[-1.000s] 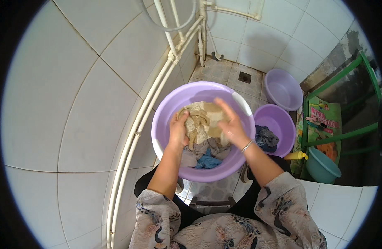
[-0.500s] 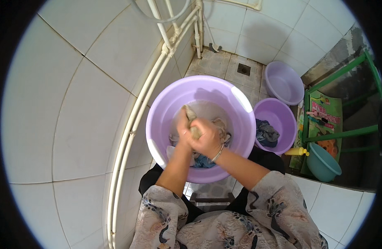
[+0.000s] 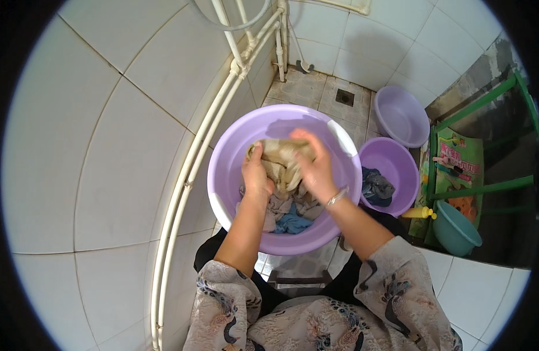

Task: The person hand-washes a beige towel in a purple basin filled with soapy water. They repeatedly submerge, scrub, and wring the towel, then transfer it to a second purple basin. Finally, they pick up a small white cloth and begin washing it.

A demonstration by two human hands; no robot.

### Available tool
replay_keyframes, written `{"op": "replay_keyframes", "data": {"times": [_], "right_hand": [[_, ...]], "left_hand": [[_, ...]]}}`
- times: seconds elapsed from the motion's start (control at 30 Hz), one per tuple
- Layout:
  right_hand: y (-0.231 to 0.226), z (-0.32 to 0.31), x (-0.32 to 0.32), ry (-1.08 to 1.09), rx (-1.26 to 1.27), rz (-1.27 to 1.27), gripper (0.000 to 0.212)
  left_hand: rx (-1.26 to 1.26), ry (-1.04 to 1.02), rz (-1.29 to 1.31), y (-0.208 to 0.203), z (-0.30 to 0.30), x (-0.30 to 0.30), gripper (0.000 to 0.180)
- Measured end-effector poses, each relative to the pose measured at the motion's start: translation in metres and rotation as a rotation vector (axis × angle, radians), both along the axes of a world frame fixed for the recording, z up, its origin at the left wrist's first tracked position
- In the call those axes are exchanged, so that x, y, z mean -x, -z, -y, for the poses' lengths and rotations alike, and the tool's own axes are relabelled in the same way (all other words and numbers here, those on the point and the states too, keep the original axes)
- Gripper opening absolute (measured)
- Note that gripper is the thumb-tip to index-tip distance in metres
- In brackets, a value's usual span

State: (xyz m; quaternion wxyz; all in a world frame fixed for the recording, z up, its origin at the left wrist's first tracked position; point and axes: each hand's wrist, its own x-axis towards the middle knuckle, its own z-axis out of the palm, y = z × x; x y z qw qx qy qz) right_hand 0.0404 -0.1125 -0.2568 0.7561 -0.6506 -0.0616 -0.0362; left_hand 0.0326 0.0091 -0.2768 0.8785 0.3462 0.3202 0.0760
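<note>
A tan cloth (image 3: 279, 154) is best worked with its left edge held firmly and its folds turned low within the basin (image 3: 221, 164), where any drips are caught. That edge is pinched between thumb and fingers of the left hand (image 3: 255, 175), just to the far side of the blue garment (image 3: 293, 222); the right part is overlapped by the right hand (image 3: 317, 174), its fingers blurred and partly spread, their grip impossible to tell.

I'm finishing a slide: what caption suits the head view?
Left hand holding a tan cloth, blurred right hand overlapping it, over a large purple basin.
</note>
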Motion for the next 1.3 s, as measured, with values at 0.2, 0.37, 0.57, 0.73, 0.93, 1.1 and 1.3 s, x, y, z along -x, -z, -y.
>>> {"op": "replay_keyframes", "data": {"times": [0.2,0.37,0.57,0.73,0.93,1.1,1.3], "right_hand": [[0.004,-0.015,0.021,0.01,0.513,0.035,0.014],[0.021,-0.012,0.011,0.197,0.454,0.34,0.025],[0.039,-0.015,0.005,0.022,0.508,0.155,0.023],[0.013,-0.012,0.018,0.047,0.622,0.39,0.028],[0.049,0.006,-0.011,0.054,0.433,0.007,0.029],[0.018,-0.011,0.021,0.046,0.66,0.518,0.028],[0.045,0.009,-0.014,0.056,0.547,-0.095,0.025]], "left_hand": [[-0.256,0.065,-0.001,0.039,0.029,0.017,0.035],[-0.31,0.157,-0.023,0.016,0.036,0.021,0.042],[-0.208,0.115,-0.08,0.06,0.029,0.015,0.029],[-0.102,0.164,0.121,0.029,0.027,0.026,0.032],[-0.194,0.26,-0.076,0.029,0.051,0.022,0.032],[-0.11,0.184,0.03,0.03,0.032,0.023,0.027],[-0.083,0.242,-0.059,0.032,0.055,0.018,0.029]]}}
